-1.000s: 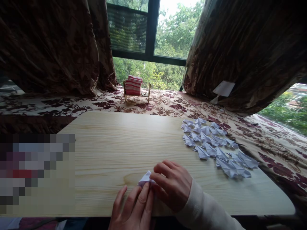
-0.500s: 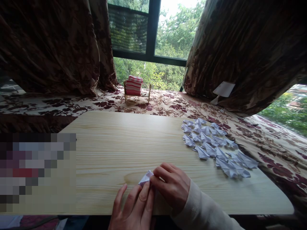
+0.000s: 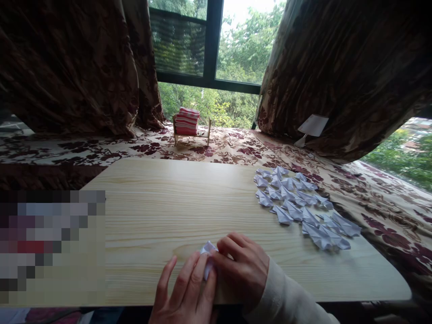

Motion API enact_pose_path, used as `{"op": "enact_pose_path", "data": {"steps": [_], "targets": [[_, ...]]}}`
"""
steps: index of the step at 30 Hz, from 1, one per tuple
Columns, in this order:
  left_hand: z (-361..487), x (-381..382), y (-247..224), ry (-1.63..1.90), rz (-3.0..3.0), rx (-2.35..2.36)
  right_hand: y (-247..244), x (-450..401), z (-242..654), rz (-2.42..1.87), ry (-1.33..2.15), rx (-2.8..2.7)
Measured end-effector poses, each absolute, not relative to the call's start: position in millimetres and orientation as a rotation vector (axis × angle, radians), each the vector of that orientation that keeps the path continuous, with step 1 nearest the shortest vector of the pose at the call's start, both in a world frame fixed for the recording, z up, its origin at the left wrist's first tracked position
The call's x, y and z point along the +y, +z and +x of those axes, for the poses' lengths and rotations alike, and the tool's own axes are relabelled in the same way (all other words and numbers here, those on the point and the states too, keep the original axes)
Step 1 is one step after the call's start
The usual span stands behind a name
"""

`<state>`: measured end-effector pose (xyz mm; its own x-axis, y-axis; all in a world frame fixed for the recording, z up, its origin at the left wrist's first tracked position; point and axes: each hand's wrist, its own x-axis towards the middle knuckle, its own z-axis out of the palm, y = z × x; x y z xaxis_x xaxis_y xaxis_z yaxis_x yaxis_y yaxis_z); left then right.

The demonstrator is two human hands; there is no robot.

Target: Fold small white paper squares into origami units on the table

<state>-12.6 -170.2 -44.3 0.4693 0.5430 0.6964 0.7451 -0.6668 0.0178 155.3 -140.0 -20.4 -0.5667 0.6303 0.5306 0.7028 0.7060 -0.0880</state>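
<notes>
A small piece of folded white paper (image 3: 208, 247) is at the table's near edge, partly hidden under my fingers. My left hand (image 3: 189, 288) has its index and middle fingertips on the paper, and a pale flap shows between those fingers and the thumb. Its outer fingers are stretched out and spread. From the right, my right hand (image 3: 245, 265) pinches the paper's edge with thumb and bent index finger, the other fingers curled. Many similar folded white paper pieces (image 3: 290, 195) lie in a cluster on the right of the table.
The light wood-grain table (image 3: 151, 202) has a blurred-out patch (image 3: 50, 247) over its left side. Behind it, on floral cloth (image 3: 229, 144), stand a small wooden rack (image 3: 209, 132) with striped folded cloths (image 3: 187, 121) and a white lamp (image 3: 313, 125). Curtains (image 3: 84, 67) flank the window.
The paper has shifted in my fingers, and a flap now shows between my left thumb and index finger. My left thumb has moved apart from the fingers. The paper cluster is unchanged.
</notes>
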Motion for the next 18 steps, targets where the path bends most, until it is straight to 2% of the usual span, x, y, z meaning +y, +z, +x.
{"op": "enact_pose_path", "data": {"steps": [7,12,18], "targets": [[-11.5,-168.8,-38.7,-0.910,-2.457,-1.049,-19.8,-139.1,155.3,-1.059,-0.189,-2.377],[-12.0,-168.4,-39.6,-0.969,-2.448,-1.036,-17.3,-140.6,154.2,-1.074,-0.153,-2.333],[-14.4,-165.8,-38.4,-0.999,-2.468,-1.021,-19.5,-142.4,153.1,-1.092,-0.294,-2.389]]}}
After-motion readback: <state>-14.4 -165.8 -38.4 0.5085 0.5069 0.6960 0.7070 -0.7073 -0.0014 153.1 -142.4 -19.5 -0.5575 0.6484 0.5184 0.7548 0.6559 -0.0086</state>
